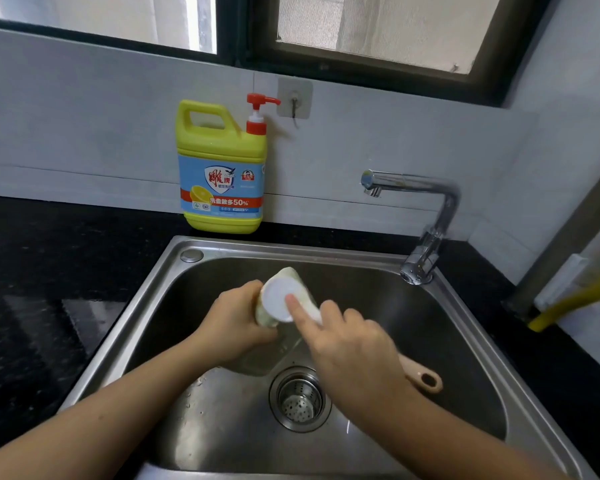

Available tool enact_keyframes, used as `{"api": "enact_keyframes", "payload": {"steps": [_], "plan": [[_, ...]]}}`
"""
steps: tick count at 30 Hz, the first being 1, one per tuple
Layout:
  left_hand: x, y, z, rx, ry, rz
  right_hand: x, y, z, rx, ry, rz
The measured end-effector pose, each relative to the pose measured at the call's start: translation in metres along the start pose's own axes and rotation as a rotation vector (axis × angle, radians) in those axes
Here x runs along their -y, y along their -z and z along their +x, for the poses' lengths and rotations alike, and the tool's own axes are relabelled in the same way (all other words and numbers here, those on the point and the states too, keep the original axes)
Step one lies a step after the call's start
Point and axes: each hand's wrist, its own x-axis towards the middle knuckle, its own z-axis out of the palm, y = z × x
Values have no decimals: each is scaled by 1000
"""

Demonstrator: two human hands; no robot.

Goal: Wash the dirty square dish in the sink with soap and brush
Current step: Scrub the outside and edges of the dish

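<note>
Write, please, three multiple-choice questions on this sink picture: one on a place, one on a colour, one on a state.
1. Where does the yellow plastic soap bottle stand?
A. in the basin
B. on the black counter behind the steel sink
C. on the window sill

2. What colour is its pump?
A. red
B. blue
C. green

3. What does the right hand do?
A. hangs idle
B. grips the pink-handled brush
C. turns the tap

Answers:
1 B, its base rests on the counter.
2 A, the pump head is red.
3 B, its fingers curl round the handle, brush head on the pale dish that the left hand holds.
</note>
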Motion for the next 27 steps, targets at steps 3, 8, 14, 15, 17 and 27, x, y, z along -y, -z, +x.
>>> {"api": "enact_keyframes", "payload": {"steps": [3,8,14,15,17,27], "plan": [[0,0,0,16,-7,36,-7,-1,6,19,-16,-36],[-5,-2,-1,39,6,37,-9,-5,15,-20,-86,-28],[1,1,-1,34,37,11,-8,-15,5,2,-12,-3],[0,1,0,37,37,28,-14,-11,12,24,-72,2],[-1,1,0,42,27,50,-25,-11,21,120,-177,35],[1,-3,-2,79,-19,84,-11,-13,4,26,-2,79]]}}
